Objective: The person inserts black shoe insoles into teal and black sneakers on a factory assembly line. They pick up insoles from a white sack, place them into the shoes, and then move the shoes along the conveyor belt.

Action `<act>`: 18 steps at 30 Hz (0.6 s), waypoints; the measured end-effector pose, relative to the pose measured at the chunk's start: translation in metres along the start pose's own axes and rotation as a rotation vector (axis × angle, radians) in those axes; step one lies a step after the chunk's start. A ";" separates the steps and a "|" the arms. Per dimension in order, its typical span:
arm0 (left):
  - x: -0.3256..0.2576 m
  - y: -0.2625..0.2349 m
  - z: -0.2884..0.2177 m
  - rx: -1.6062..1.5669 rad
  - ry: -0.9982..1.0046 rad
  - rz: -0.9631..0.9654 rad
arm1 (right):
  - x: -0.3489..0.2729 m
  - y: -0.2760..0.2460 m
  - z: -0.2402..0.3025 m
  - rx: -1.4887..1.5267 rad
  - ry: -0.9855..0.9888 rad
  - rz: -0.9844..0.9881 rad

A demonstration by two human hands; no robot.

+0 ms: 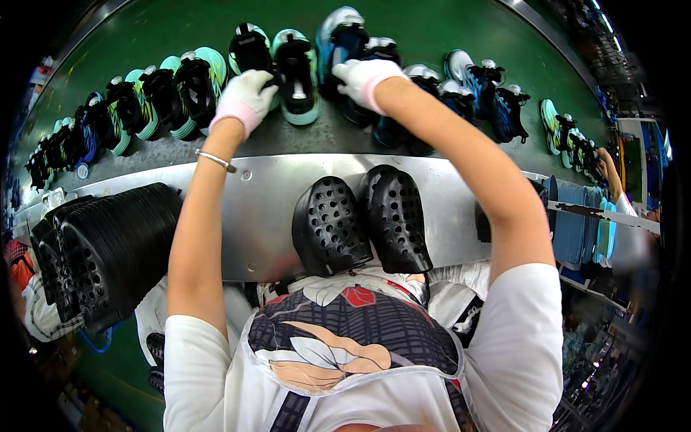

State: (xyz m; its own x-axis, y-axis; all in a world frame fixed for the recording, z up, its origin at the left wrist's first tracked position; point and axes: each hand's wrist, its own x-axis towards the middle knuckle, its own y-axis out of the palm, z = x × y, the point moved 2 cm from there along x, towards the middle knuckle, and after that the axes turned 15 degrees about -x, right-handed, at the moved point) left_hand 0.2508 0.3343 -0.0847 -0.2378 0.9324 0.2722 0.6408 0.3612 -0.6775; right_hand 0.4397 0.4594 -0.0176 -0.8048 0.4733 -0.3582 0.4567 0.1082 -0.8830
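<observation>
Both my hands wear white gloves with pink cuffs and reach to the row of sneakers. My left hand [248,97] is closed on the near end of a mint-green and black sneaker [251,47]; its fingertips are partly hidden. Just right of it stands another mint-green sneaker [296,75], apart from my right hand. My right hand [366,81] grips the near edge of a blue and white sneaker [341,39], slightly blurred. Darker blue sneakers [394,129] lie under and beside my right wrist. Two black perforated shoe-shaped plastic shells [331,227] rest on the metal ledge before me.
Several sneakers line the green surface [173,32] to left and right. Stacked black perforated shells [119,245] stand at the left of the metal ledge [252,209]. Blue sheets [574,223] are at the right. Another person's hand [604,160] is at the far right.
</observation>
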 end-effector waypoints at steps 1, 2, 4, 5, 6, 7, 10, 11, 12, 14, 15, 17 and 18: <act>-0.007 0.006 -0.007 -0.071 -0.002 -0.004 | -0.001 0.004 -0.009 -0.019 -0.022 0.011; -0.014 0.012 -0.015 -0.095 0.000 0.020 | -0.002 0.008 -0.020 -0.033 -0.009 0.056; -0.020 0.025 -0.033 -0.120 0.047 0.049 | -0.015 0.017 -0.038 -0.054 0.029 0.061; -0.021 0.031 -0.041 -0.117 0.090 0.054 | -0.025 0.021 -0.047 -0.058 0.052 0.020; -0.018 0.038 -0.045 -0.162 0.061 0.095 | -0.029 0.024 -0.056 -0.064 0.074 0.063; -0.015 0.037 -0.050 -0.173 0.012 0.121 | -0.033 0.027 -0.061 -0.070 0.085 0.108; -0.005 0.042 -0.044 -0.139 -0.048 0.160 | -0.064 0.025 -0.055 0.005 0.149 -0.206; -0.006 0.042 -0.043 -0.123 -0.071 0.178 | -0.079 0.010 -0.047 0.042 0.179 -0.295; -0.007 0.043 -0.040 -0.148 -0.085 0.156 | -0.096 -0.012 -0.034 0.114 0.142 -0.292; -0.016 0.041 -0.037 -0.178 -0.113 0.129 | -0.137 -0.050 -0.003 0.246 0.029 -0.317; -0.020 0.038 -0.034 -0.172 -0.083 0.067 | -0.154 -0.062 0.011 0.304 -0.050 -0.352; -0.030 0.030 -0.035 -0.187 -0.057 -0.012 | -0.187 -0.077 0.039 0.415 -0.119 -0.374; -0.034 0.030 -0.038 -0.167 -0.026 -0.075 | -0.198 -0.078 0.051 0.372 -0.165 -0.395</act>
State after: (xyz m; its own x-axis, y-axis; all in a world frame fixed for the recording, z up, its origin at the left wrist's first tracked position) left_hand 0.3054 0.3126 -0.0883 -0.3071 0.9036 0.2986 0.7322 0.4248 -0.5324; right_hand 0.5444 0.3125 0.1068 -0.9496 0.3133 0.0049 -0.0316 -0.0801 -0.9963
